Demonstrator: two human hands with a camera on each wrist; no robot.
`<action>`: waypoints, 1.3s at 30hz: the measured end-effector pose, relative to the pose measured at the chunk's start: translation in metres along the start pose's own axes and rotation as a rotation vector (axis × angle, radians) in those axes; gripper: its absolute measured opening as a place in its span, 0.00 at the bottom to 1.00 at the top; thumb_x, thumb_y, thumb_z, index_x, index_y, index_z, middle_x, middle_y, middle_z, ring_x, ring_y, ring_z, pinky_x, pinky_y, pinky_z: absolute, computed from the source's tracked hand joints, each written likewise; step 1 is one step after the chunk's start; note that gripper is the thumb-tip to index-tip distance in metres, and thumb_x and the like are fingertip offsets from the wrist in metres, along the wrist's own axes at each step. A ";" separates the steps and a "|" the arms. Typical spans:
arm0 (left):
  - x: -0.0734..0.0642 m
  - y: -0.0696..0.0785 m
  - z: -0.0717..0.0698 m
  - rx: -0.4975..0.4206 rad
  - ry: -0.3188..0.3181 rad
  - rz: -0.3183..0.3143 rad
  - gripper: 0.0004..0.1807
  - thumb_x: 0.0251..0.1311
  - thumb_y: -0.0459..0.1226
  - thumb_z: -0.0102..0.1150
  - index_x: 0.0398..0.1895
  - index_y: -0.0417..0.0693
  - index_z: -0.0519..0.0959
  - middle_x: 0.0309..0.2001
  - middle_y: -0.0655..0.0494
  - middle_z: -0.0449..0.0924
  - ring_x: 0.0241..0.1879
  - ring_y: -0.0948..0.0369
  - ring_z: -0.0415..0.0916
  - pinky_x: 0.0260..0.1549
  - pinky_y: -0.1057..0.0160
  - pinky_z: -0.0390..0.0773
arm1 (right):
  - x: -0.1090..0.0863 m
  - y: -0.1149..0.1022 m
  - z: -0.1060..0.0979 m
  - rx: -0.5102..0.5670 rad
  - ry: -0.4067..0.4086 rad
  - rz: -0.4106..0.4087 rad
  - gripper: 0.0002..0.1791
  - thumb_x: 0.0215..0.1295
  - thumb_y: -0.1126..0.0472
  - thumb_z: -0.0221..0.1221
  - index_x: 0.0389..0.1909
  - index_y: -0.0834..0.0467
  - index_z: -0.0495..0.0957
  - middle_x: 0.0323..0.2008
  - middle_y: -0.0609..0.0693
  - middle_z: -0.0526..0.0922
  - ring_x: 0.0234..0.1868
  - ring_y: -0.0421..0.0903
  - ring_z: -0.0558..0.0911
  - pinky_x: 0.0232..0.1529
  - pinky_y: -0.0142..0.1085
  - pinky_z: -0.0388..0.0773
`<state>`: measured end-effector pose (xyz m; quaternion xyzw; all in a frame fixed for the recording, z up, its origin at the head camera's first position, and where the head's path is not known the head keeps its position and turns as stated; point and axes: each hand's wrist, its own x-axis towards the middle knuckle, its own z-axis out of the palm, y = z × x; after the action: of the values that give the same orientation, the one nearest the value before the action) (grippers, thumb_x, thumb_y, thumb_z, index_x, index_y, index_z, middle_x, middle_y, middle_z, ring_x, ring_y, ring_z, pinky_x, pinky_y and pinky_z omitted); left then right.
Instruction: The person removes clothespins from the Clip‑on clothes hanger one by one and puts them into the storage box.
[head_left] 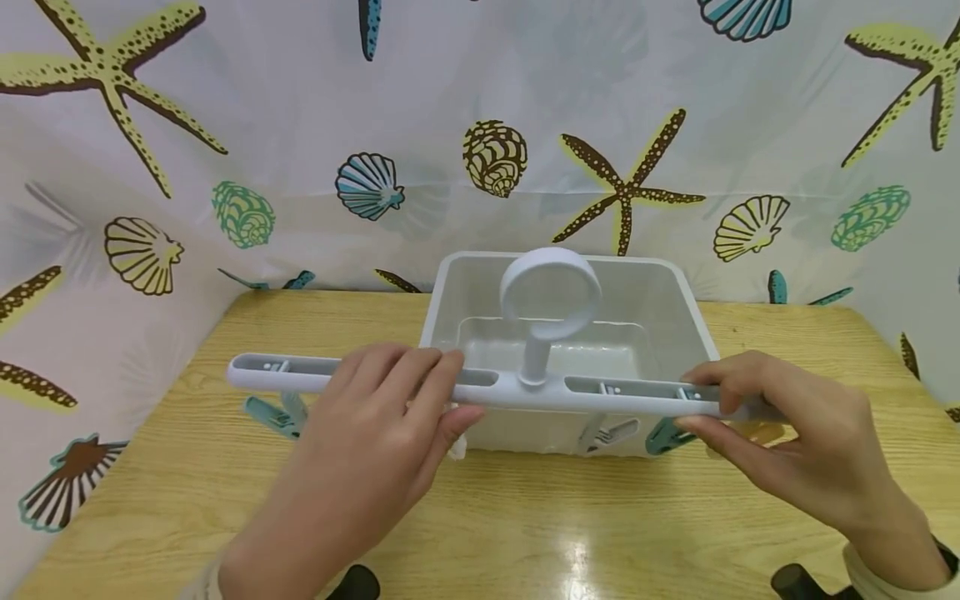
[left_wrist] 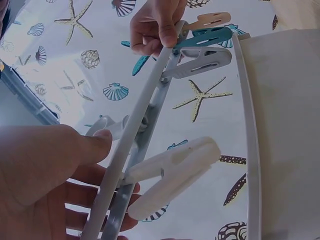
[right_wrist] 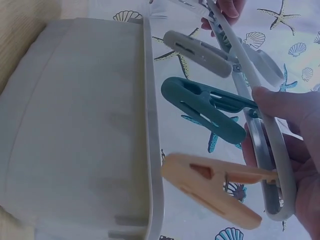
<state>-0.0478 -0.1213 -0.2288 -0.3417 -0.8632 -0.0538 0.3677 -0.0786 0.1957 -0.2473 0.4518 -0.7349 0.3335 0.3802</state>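
Note:
A pale grey clip hanger point(head_left: 528, 392), a long slotted bar with a ring-shaped hook point(head_left: 551, 329) on top, is held level above the table. My left hand point(head_left: 390, 425) grips the bar left of the ring, fingers over the far edge and thumb on the near side. Near the other end my right hand point(head_left: 810, 433) pinches it between thumb and fingers. Clothes pegs hang underneath: a peach peg point(right_wrist: 212, 187), a teal peg point(right_wrist: 200, 107) and a grey peg point(right_wrist: 197, 52) toward the right, a white peg point(left_wrist: 175, 170) by my left hand, and another teal peg point(head_left: 272, 417) at the left end.
Behind and below the bar, a white plastic bin point(head_left: 675, 308) stands on the wooden table point(head_left: 525, 517), its open top facing up. A white cloth point(head_left: 442, 100) printed with shells and starfish hangs at the back and sides.

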 end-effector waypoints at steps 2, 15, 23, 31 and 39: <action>0.003 0.002 0.005 0.010 0.046 0.014 0.31 0.77 0.49 0.30 0.43 0.31 0.78 0.37 0.43 0.80 0.37 0.47 0.75 0.42 0.49 0.75 | 0.001 0.001 0.000 -0.004 -0.003 0.002 0.24 0.64 0.48 0.62 0.21 0.63 0.69 0.28 0.55 0.84 0.25 0.34 0.80 0.26 0.19 0.73; 0.012 0.001 0.025 0.036 0.173 -0.027 0.28 0.76 0.48 0.34 0.45 0.32 0.77 0.38 0.42 0.80 0.40 0.45 0.76 0.58 0.43 0.66 | 0.009 0.000 -0.003 -0.082 0.014 -0.004 0.26 0.64 0.45 0.61 0.18 0.61 0.68 0.26 0.57 0.84 0.20 0.32 0.71 0.20 0.20 0.64; 0.016 -0.011 0.027 0.083 0.168 -0.032 0.29 0.75 0.50 0.31 0.35 0.34 0.74 0.30 0.43 0.74 0.33 0.45 0.72 0.38 0.48 0.71 | 0.010 0.005 -0.006 -0.064 0.062 0.003 0.27 0.62 0.45 0.62 0.18 0.63 0.67 0.24 0.59 0.83 0.27 0.35 0.80 0.23 0.20 0.67; 0.023 -0.016 0.021 0.106 0.200 -0.083 0.24 0.75 0.46 0.38 0.33 0.36 0.75 0.28 0.44 0.73 0.32 0.45 0.71 0.39 0.47 0.69 | 0.017 0.011 -0.005 -0.142 0.089 0.090 0.32 0.60 0.40 0.62 0.27 0.69 0.75 0.30 0.61 0.84 0.37 0.35 0.77 0.41 0.23 0.69; 0.022 -0.025 0.016 0.070 0.210 -0.106 0.19 0.71 0.44 0.47 0.35 0.35 0.75 0.30 0.44 0.75 0.33 0.46 0.72 0.39 0.48 0.69 | 0.004 0.026 -0.005 0.235 0.094 0.347 0.38 0.54 0.57 0.70 0.56 0.77 0.64 0.54 0.58 0.77 0.54 0.46 0.77 0.56 0.30 0.70</action>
<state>-0.0836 -0.1225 -0.2214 -0.2752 -0.8380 -0.0784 0.4646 -0.1028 0.2073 -0.2451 0.3439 -0.7391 0.4982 0.2956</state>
